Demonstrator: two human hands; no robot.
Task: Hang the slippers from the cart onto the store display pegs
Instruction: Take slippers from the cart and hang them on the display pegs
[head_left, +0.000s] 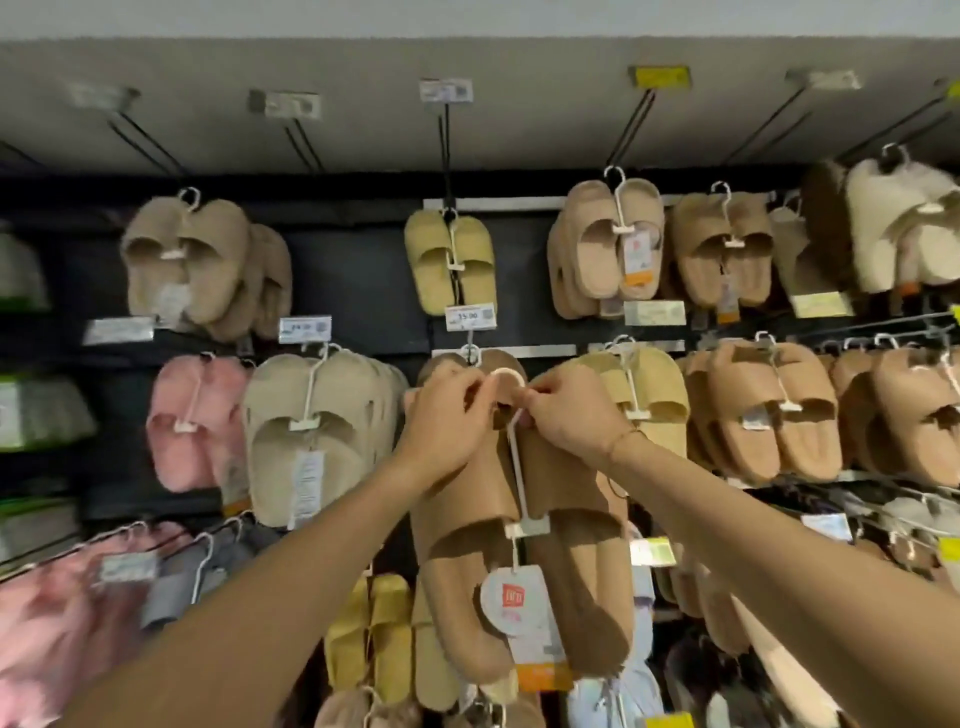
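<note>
On the far left of the wall I see pink slippers (195, 423) hanging beside a beige pair (311, 436). At centre, my left hand (447, 421) pinches one side of a white hanger hook (506, 376), and my right hand (566, 415) pinches the other, close together. Below them hang the brown slippers (524, 551) with a paper tag (524, 618). Further right, tan slippers (763, 410) hang on a peg.

Price tag (470, 316) under the yellow-green slippers (451, 260): reads "15.00". Price tag to its left (304, 329): apparently "24", remainder blurred. Round hangtag (511, 597) on the brown slippers (524, 545): red logo square, illegible. Other labels blurred.
</note>
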